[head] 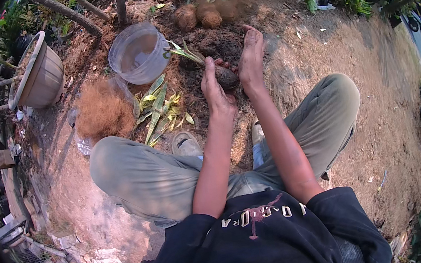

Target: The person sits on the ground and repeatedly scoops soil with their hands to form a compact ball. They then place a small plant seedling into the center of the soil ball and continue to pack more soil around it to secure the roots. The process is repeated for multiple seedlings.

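Observation:
My left hand (216, 85) cups a dark root ball (227, 78) of soil, its fingers curled behind it. From this ball a small plant with narrow pale-edged leaves (187, 53) leans up to the left. My right hand (252, 59) is held upright at the ball's right side, fingers together and palm turned towards it; whether it touches the ball is unclear. Beneath and beyond the hands lies a heap of dark soil (219, 39). Cut variegated leaves (158, 108) and a tuft of brown coconut fibre (103, 109) lie to the left.
A clear plastic tub of water (140, 53) stands left of the soil. Several fibre-wrapped balls (209, 15) sit beyond it. A large planter (40, 73) stands at the far left, near thin trunks (66, 13). My shoe (186, 144) rests close to the cut leaves.

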The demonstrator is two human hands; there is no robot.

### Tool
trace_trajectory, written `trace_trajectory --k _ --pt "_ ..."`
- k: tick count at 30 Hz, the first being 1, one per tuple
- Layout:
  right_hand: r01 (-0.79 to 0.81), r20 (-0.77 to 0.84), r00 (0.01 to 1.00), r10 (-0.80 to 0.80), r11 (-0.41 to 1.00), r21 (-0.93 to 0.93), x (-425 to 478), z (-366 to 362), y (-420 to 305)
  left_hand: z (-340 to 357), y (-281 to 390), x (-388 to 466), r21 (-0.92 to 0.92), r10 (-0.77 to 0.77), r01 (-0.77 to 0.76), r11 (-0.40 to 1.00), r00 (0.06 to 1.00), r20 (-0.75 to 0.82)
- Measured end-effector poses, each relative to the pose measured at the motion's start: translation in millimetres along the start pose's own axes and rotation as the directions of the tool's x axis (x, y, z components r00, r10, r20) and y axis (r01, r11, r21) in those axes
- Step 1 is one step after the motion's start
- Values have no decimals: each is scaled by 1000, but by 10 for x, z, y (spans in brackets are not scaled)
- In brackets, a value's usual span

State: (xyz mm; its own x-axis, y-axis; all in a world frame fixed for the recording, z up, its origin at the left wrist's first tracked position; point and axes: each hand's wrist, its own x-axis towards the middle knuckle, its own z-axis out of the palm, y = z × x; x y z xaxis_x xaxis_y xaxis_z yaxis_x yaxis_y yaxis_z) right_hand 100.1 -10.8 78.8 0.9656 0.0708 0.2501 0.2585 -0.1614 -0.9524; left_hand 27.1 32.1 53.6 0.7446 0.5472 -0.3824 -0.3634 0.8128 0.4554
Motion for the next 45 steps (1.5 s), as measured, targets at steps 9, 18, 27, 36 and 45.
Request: trace_trajectory --k 9,18,27,36,45 --pt "-228 145 952 271 939 -258 551 275 1551 -110 131 189 -20 55 -68 997 923 -381" --pt "66 358 835 418 569 -819 962 462 1993 -148 107 214 -31 86 -106 994 920 -382" --pt "74 281 872 400 459 -885 879 635 1883 -121 95 223 -69 56 -94 993 905 -421" --pt "10 330 835 440 588 -809 957 597 2026 -178 56 244 -90 62 -105 990 920 -388" --pt "151 349 913 209 622 -768 723 495 1909 -206 41 262 -116 51 -102 988 924 -379"
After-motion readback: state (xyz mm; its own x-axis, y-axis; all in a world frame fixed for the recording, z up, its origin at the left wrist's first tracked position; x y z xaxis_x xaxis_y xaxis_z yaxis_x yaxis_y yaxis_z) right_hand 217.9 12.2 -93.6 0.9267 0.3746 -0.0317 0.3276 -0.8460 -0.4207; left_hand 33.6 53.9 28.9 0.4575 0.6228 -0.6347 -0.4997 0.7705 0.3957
